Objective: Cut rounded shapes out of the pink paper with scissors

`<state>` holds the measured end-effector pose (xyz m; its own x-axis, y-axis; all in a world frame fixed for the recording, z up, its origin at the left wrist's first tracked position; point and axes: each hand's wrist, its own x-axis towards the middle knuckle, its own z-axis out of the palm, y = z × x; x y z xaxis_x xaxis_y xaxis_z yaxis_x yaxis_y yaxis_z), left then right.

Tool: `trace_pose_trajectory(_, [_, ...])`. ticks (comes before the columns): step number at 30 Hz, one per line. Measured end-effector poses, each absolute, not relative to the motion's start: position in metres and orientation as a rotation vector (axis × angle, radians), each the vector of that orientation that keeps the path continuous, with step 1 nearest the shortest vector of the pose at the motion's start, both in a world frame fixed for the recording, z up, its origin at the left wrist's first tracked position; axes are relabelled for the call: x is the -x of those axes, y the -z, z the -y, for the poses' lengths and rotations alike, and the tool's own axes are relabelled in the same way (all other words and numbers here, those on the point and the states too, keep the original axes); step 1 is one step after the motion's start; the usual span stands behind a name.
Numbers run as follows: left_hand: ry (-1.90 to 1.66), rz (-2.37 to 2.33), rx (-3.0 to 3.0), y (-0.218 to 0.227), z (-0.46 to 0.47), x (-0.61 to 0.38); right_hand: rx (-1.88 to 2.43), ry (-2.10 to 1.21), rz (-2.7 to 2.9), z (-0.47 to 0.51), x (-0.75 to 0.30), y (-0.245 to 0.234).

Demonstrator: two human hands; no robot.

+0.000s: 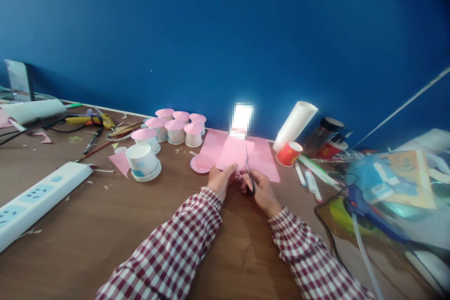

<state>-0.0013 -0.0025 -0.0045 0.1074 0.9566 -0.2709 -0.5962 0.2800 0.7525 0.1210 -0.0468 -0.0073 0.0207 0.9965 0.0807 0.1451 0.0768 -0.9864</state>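
Note:
My left hand is closed on the near edge of a pink paper sheet, holding it just above the wooden table. My right hand grips black-handled scissors, whose blades point up into the pink sheet. Both sleeves are red and white check. More pink sheets lie flat under and behind the held piece.
Several white paper cups with pink lids stand at the back left, and one open cup nearer. A white power strip lies left. A cup stack, red cup, pens and a blue glue gun crowd the right.

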Motion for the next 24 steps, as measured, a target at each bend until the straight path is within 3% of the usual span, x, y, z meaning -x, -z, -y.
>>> trace_pose_trajectory(24, [-1.246, -0.865, -0.53, -0.0023, 0.0064, 0.0028, 1.261, -1.073, 1.295, 0.0459, -0.1216, 0.0095])
